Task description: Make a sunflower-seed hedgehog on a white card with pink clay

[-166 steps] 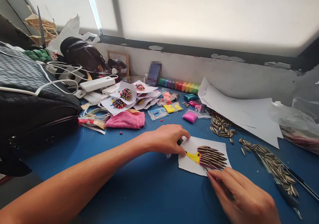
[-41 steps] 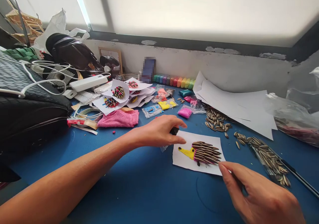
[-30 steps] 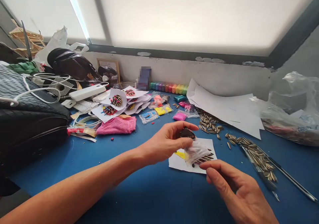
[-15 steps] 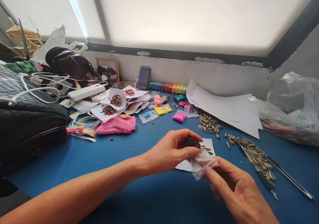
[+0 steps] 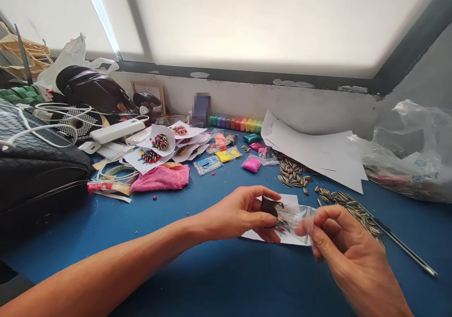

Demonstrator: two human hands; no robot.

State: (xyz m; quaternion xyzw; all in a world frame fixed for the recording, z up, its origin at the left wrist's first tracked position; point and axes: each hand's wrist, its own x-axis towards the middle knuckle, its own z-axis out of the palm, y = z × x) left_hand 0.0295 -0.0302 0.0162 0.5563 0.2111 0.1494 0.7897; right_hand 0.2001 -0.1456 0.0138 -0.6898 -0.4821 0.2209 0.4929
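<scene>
Step in hand, apparently: opening the clear zip bag (image 5: 306, 213), held above the white sheet's (image 5: 253, 235) right edge. Left hand (image 5: 240, 216) clamps the black lump (image 5: 270, 207); right hand (image 5: 348, 246) pinches the zip end. Next move calls for a steady left grip.

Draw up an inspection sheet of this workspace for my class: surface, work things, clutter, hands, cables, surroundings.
Surface: blue table, scattered specks.
Work things: clear bag, dark lump at one end, above a partly hidden paper; seeds nearby.
Clutter: pink cloth, packets, pictures, pen.
Hands: left hand grips the clear bag's dark end; right hand holds its opposite end.
Cables: white cable across the black bag.
Surroundings: wall and pale blind behind.
</scene>
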